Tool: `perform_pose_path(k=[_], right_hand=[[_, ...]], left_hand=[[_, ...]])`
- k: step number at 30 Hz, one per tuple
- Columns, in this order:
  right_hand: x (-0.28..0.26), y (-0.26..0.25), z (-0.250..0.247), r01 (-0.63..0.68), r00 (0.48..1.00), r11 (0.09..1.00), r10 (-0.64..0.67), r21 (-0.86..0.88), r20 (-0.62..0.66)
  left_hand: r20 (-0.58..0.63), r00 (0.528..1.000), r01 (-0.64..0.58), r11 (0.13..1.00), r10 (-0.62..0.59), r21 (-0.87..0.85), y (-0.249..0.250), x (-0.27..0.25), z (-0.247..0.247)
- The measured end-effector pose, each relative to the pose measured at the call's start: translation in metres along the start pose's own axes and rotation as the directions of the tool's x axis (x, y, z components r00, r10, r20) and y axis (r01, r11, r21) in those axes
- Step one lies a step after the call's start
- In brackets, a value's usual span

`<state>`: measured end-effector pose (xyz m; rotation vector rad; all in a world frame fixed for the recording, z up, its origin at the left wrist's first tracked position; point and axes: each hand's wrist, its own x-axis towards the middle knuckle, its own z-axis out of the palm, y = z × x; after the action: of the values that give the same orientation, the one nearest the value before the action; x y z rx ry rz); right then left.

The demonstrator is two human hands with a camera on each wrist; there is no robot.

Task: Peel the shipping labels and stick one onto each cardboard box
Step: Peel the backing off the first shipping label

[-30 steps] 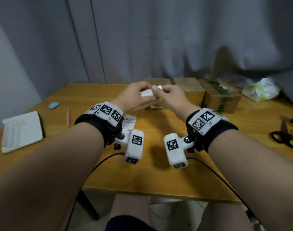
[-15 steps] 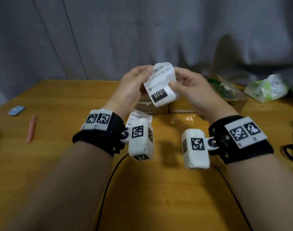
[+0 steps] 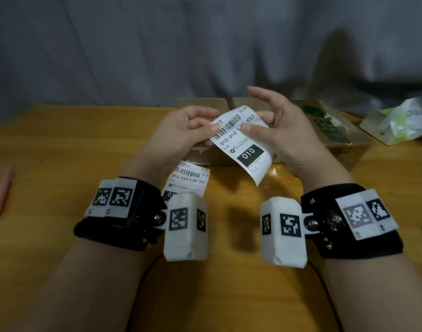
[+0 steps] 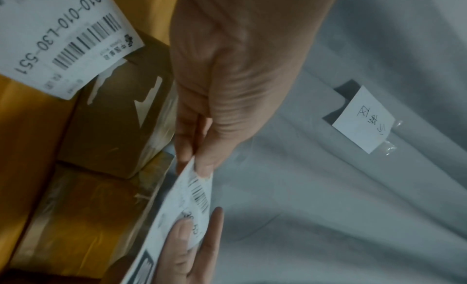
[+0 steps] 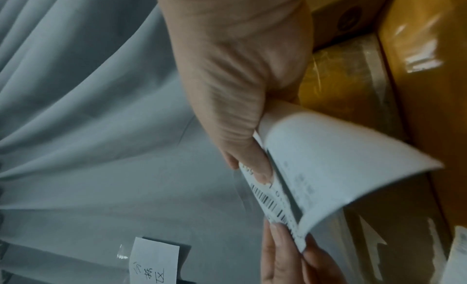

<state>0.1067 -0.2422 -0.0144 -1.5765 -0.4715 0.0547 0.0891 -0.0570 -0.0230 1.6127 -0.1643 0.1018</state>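
Between left hand [image 3: 181, 133] and right hand [image 3: 286, 137]: shipping label [image 3: 243, 144], pinched by both; beneath, spare label [image 3: 188, 178]; behind, cardboard boxes [image 3: 344, 142].

White barcoded label [image 3: 241, 142] held curling above brown cardboard boxes [image 3: 202, 154]; second label [image 3: 188, 178] lies flat

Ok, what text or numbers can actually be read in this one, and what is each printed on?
"010-010-L30-551": white shipping label pinched by left hand and right hand.
"010": black block on that label.
"010-010-L30-551": second white label lying on the wooden table.
Handwritten white paper note on the grey curtain: not legible.
Small print, green-printed cardboard box: too blurred.
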Motion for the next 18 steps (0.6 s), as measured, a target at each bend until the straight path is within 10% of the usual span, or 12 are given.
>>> perform_pose_path(k=[18], right_hand=[[0.002, 0.008, -0.007, 0.142, 0.976, 0.957, -0.179, -0.253, -0.127]], left_hand=[[0.091, 0.996, -0.029, 0.999, 0.025, 0.034, 0.003, -0.001, 0.003]])
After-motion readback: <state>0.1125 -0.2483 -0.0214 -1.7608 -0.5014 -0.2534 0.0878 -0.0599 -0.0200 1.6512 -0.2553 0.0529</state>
